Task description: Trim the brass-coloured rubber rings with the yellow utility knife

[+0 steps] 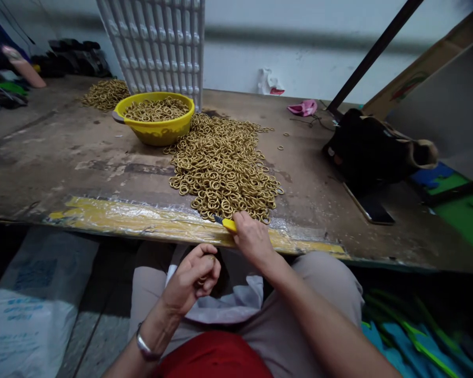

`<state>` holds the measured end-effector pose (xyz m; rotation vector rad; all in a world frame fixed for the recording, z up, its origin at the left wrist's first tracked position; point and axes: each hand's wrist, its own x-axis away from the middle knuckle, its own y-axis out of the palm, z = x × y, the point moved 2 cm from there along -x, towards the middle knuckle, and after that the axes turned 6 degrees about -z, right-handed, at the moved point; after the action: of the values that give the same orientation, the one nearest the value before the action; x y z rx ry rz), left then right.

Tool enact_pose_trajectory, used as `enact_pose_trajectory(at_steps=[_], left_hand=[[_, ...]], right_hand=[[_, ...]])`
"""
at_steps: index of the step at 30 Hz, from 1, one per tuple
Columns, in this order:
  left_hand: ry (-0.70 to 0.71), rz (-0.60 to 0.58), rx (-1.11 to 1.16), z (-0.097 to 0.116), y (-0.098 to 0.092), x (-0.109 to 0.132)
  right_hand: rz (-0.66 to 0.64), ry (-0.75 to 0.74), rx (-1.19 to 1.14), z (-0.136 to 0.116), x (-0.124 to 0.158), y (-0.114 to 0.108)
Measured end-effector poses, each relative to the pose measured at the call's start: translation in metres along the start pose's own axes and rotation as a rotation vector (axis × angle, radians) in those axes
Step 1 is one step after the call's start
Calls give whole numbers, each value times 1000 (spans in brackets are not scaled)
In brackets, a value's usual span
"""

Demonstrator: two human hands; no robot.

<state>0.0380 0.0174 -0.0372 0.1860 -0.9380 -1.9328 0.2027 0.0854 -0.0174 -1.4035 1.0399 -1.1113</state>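
My right hand (253, 237) is closed around a yellow utility knife (229, 224), its dark blade pointing left at the near edge of a heap of brass-coloured rings (224, 168). Lower and to the left, my left hand (197, 273) is held in front of the table edge with its fingers curled. Inside those fingers a few rings (201, 281) partly show; the rest of the grip is hidden. Behind the heap to the left, a yellow basin (157, 128) is filled with more such rings.
Yellow tape (122, 215) covers the table's front edge. A phone (372, 207) and a black bag (372, 149) lie at the right. A ribbed clear plastic panel (161, 47) stands behind the basin. An open white bag (236, 304) sits between my knees.
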Motion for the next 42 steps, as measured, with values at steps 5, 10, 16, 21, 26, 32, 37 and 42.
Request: enact_pose_trajectory(at_steps=[5,10,16,21,26,32,37,42], left_hand=[[-70,17,74,-2,-4,-4],[-65,108,-17,-5,-9,-12],[47,187,-110,6,-2,-26],[82,102,-95,16,10,-34],[30,34,-65,16,15,-31],[-13,32,-73,16,13,-26],[137,155,-339,24,12,-22],[230,193,-655,29,10,-16]], right_hand=[[-60,-8,1,-4,-5,-2],[44,-13,-128,9,-4,-11],[114,-107,-769,26,4,-21],[-60,-194,-1070,12,12,-23],[-128,-274,-1191,5,15,-22],[-14,-425,-1050,3,19,-25],[88,-371,-677,-1,27,-18],[25,-326,-434,-6,30,-12]])
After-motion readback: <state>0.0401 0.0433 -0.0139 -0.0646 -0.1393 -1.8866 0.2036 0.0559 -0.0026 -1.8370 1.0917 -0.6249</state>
